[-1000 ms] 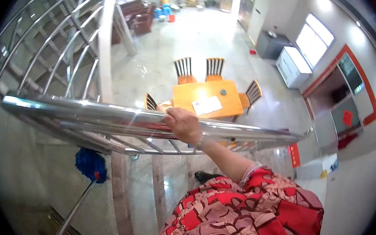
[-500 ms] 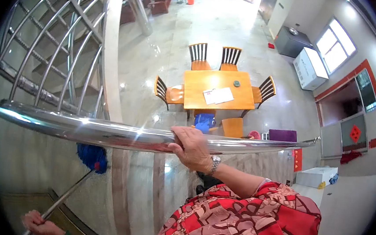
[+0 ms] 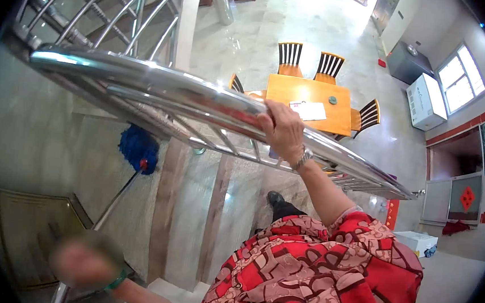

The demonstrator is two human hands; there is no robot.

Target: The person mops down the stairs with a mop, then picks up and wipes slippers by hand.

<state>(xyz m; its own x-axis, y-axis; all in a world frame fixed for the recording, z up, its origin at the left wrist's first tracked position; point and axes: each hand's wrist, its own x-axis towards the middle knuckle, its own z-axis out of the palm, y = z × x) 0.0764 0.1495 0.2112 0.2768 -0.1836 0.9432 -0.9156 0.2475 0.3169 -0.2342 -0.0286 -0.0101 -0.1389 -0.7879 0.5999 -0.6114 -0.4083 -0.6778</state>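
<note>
Blue mop shows at the left of the head view, its shaggy head down on the pale stone floor, near the foot of the railing and just beside a brown strip. Its metal handle slants toward the lower left, where the left hand holds it; that hand is blurred, so how the fingers sit cannot be told. A green band circles the left wrist. Toward the middle, the right hand is curled over the shiny handrail, gripping it from above, with a metal watch on the wrist. Below that arm are a patterned red shirt and a black shoe. Beyond the handrail stands an orange table bearing white papers and a small green object, with dark-backed chairs around it.
</note>
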